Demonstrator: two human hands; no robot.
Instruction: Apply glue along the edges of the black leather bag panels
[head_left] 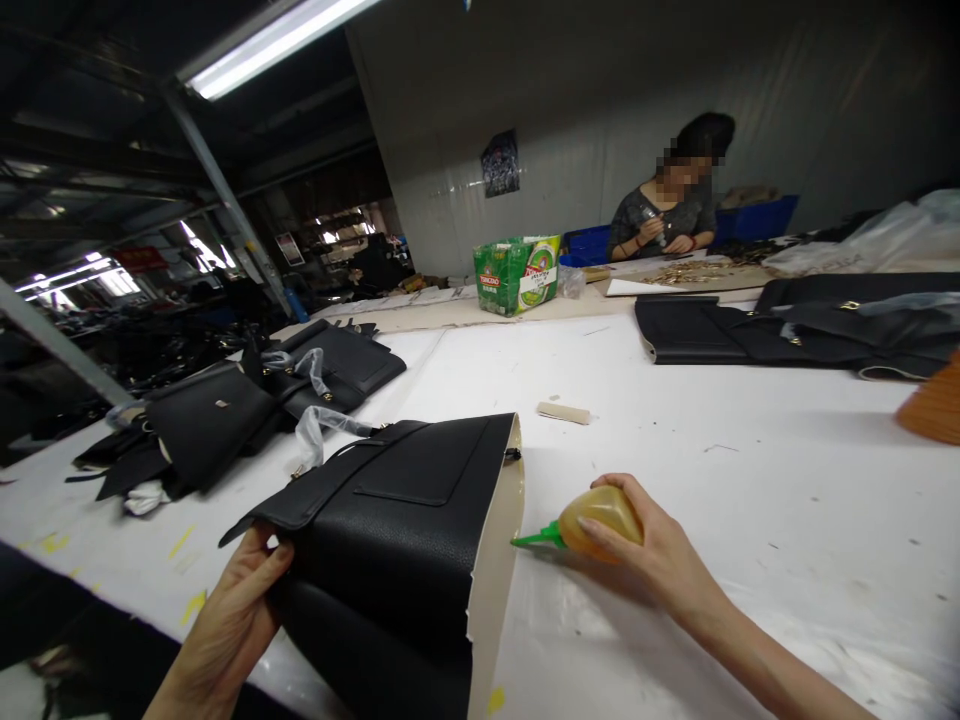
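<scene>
My left hand point(238, 605) grips the near left edge of a black leather bag point(409, 500), thumb on the outside and fingers partly hidden underneath. The bag lies tilted over the table, its open end with a pale lining point(496, 560) facing right. My right hand point(652, 530) is wrapped round a squeeze bottle point(600, 520) of amber liquid. The bottle's green nozzle point(541, 537) points left, its tip at the edge of the bag's opening; whether it touches cannot be seen. A strap in clear plastic wrap point(322, 432) lies at the bag's far side.
More black bag pieces lie on the white table point(750, 500), in a left pile point(217, 410) and a right pile point(705, 335). A beige scrap point(564, 412) lies mid-table. Behind are a green carton point(517, 275) and a seated person point(664, 215). An orange cone-shaped object point(934, 405) stands far right.
</scene>
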